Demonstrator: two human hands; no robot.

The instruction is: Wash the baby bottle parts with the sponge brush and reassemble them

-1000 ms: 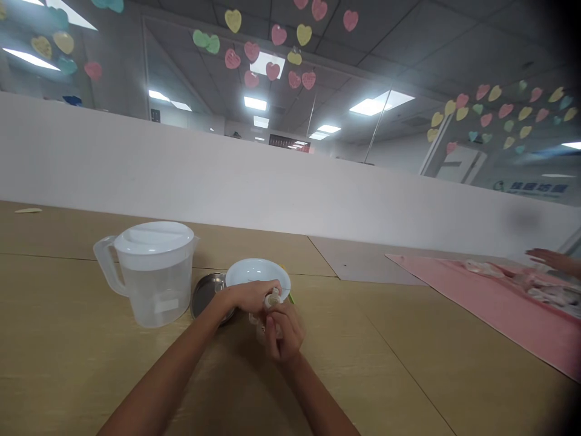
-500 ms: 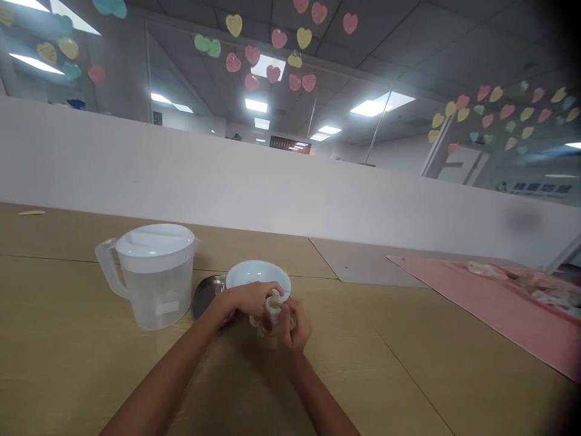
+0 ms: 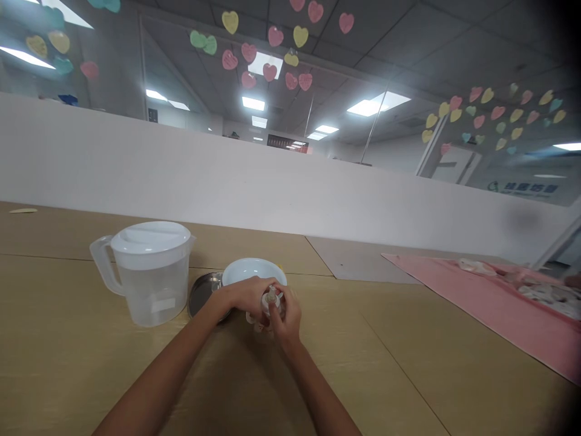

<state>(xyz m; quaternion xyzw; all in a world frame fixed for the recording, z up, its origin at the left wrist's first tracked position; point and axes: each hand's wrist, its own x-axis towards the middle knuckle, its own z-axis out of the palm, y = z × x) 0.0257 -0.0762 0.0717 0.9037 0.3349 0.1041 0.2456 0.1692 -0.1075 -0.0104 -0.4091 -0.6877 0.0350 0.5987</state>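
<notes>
A small bottle with a whitish nozzle top [image 3: 271, 297] is held between both hands, in front of a light blue bowl [image 3: 255, 269]. My left hand [image 3: 247, 298] is wrapped round the bottle's left side. From the right, my right hand [image 3: 287, 315] closes on the bottle near its top, thumb against the collar. Fingers cover most of the bottle's body. Partly behind my left wrist lies a round metal dish [image 3: 201, 294], beside the bowl.
A clear plastic jug [image 3: 155, 284] with a white lid stands at the left. A pink cloth [image 3: 472, 303] with whitish items on it covers the right side of the table [image 3: 363, 375]. Behind the table runs a low white wall [image 3: 254, 188].
The whole view has shifted slightly. My right hand has come closer round the bottle's top, its fingers now nearer my left hand.
</notes>
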